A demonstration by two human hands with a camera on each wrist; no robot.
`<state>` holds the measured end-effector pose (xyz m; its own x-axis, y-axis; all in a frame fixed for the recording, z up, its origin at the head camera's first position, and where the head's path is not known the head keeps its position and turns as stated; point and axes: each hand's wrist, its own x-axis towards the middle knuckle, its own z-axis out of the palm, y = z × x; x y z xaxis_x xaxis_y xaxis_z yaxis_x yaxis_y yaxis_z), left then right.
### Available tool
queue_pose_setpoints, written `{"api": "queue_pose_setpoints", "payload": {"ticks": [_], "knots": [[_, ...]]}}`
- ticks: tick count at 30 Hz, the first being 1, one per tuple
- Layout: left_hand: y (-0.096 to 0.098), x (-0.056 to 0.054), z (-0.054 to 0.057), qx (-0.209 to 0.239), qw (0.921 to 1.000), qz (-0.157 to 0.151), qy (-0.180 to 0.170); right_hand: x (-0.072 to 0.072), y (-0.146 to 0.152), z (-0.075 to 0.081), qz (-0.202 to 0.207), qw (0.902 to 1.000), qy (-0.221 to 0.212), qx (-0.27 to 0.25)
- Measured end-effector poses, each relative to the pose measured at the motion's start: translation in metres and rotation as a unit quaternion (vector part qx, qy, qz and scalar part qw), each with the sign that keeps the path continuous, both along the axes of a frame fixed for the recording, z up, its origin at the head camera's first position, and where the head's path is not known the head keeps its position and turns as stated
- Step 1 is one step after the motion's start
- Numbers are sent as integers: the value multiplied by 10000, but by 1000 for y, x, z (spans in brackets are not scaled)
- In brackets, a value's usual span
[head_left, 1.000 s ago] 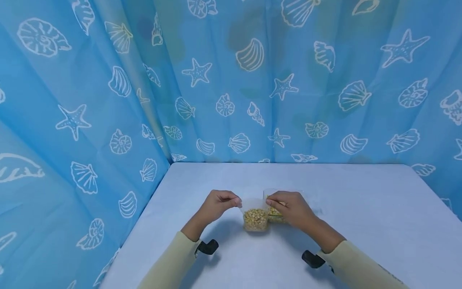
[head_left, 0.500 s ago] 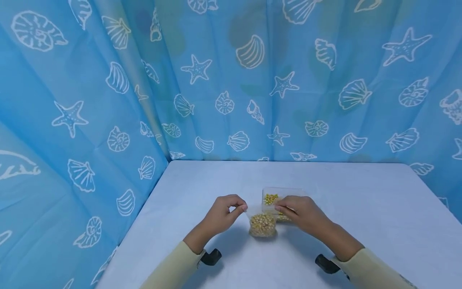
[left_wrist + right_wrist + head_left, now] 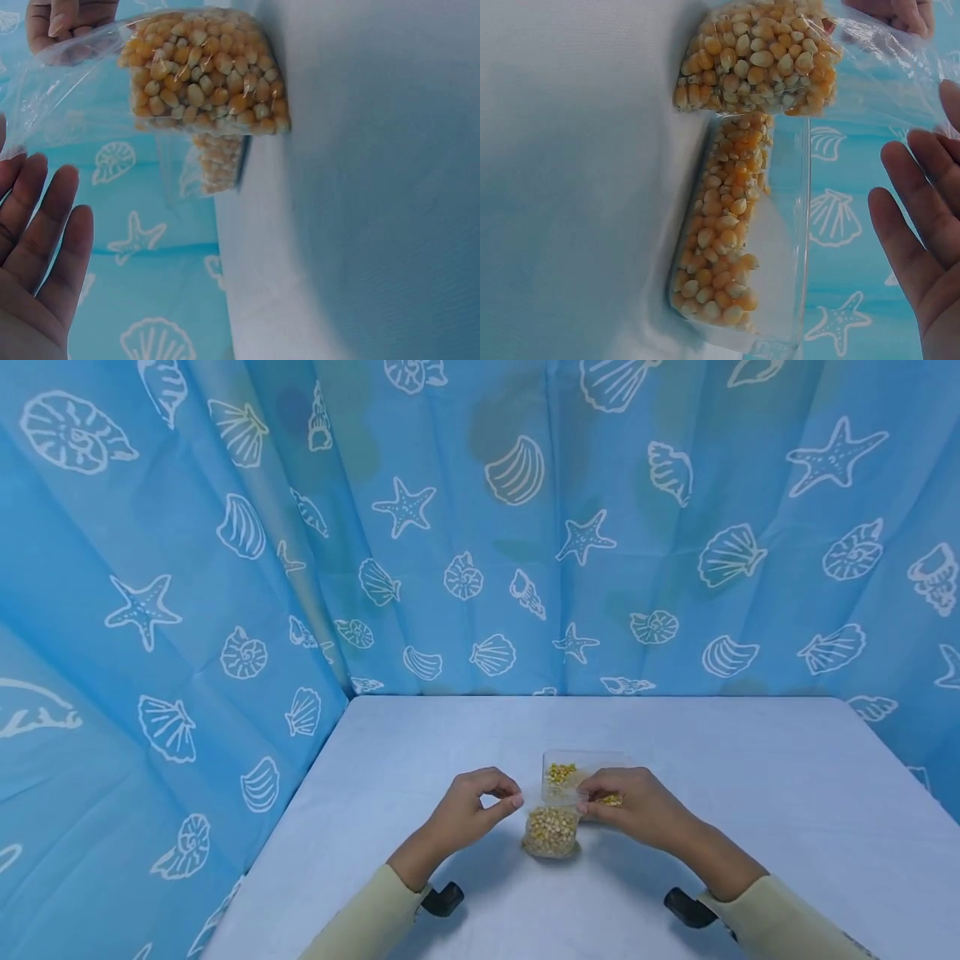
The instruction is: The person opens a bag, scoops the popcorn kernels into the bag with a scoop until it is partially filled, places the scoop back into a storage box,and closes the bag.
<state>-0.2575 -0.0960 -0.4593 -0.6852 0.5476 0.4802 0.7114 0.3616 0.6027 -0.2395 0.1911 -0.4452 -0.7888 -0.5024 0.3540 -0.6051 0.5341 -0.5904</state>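
Observation:
A clear plastic bag [image 3: 551,832] with corn kernels in its lower part stands upright on the table, its top raised between my hands. My left hand [image 3: 474,812] pinches the bag's upper left corner between thumb and index finger. At the upper right corner, my right hand [image 3: 637,806] has a similar pinch. In each wrist view the other fingers stay loosely extended; the thumb is mostly cut off. Just behind the bag sits a clear rectangular container [image 3: 776,247], partly filled with loose corn kernels [image 3: 716,247]. The right hand hides part of it in the head view.
A white cloth covers the table [image 3: 420,735]. Blue curtains [image 3: 450,527] with white shell and starfish prints hang behind it and along its left side. Black wrist cameras [image 3: 442,900] sit at both cuffs.
Both hands have moved right and slightly nearer with the bag of corn kernels. More of the container's left end now shows behind it. Both pinches stay on the bag.

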Motion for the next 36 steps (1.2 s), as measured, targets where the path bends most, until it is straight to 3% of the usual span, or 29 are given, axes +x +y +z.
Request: {"api": "queue_pose_setpoints", "payload": {"ticks": [4,13,19,29,36], "knots": [[2,-1,0,124,9996,-214,-136,1,3,0,-5,9991,-306,-292],[0,1,4,-173,9997,4,-185,2,3,0,-159,9994,-310,-85],[-1,2,7,-463,9989,59,18,3,3,1,-132,9998,-153,38],[1,0,4,-400,9972,-22,637,3,-1,0,-296,9994,-89,154],[2,-2,1,-230,9980,-59,582,-2,-9,-3,-242,9993,-243,-121]]}}
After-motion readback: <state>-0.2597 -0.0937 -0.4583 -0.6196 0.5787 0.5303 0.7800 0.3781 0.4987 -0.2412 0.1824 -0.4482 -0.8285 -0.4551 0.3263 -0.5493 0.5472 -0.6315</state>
